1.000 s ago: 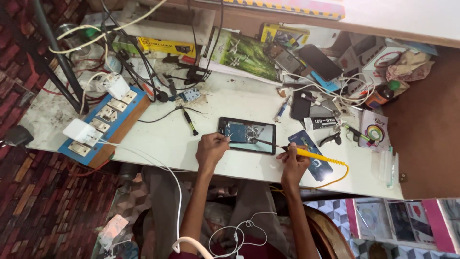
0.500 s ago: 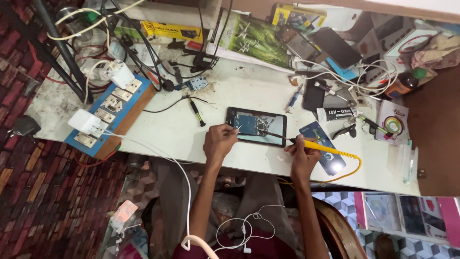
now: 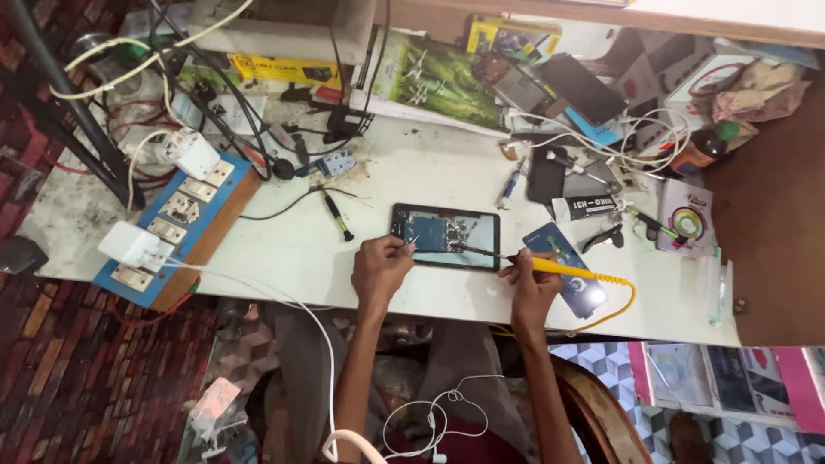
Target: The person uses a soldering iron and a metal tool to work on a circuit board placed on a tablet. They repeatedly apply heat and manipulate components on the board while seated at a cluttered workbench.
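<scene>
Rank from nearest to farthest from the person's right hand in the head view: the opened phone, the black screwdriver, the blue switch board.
From the right hand:
1. Opened phone, just to its left, under the iron's tip.
2. Black screwdriver, farther left on the table.
3. Blue switch board, at the far left edge.

On the white bench point(image 3: 361, 275) lies an opened tablet point(image 3: 447, 236), its back off and the boards bare. The left hand point(image 3: 381, 266) rests at the tablet's near left corner, fingers on its edge. The right hand point(image 3: 531, 288) grips a yellow-handled soldering iron point(image 3: 550, 266), whose tip reaches into the tablet. A small screwdriver point(image 3: 337, 215) lies left of the tablet, and a blue switchboard point(image 3: 176, 228) sits at the bench's left end.
</scene>
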The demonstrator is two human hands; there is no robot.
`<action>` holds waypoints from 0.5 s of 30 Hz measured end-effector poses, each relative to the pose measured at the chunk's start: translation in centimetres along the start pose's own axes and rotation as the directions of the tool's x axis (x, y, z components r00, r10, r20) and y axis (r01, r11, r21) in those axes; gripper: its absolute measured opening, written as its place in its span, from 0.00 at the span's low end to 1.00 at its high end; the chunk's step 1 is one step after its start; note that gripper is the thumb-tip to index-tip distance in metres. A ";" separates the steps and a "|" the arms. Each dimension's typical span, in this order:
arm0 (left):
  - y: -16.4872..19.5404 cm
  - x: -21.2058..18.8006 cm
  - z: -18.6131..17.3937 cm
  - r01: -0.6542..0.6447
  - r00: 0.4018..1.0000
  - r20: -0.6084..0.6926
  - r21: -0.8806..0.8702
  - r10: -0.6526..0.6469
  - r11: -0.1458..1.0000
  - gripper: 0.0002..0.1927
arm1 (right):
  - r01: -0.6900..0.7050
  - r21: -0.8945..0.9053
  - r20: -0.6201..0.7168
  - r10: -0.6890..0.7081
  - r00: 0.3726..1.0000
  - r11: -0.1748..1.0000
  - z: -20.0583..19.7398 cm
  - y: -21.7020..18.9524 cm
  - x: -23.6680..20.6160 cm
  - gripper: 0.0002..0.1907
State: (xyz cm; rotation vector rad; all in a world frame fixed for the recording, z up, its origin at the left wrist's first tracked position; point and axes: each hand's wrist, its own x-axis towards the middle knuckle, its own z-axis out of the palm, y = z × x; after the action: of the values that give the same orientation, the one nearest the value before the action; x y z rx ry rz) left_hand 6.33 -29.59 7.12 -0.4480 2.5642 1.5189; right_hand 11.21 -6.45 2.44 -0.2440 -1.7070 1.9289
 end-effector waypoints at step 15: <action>0.8 -0.1 0.1 0.009 1.000 0.002 0.016 -0.009 1.000 0.13 | -0.030 -0.046 -0.003 0.030 1.000 0.999 -0.3 -0.5 0.4 0.12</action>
State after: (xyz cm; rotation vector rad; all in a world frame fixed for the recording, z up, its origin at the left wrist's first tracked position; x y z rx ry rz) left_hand 6.18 -29.08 7.77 -0.4553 2.5669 1.4942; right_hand 11.14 -5.96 2.97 -0.2905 -1.7566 1.9111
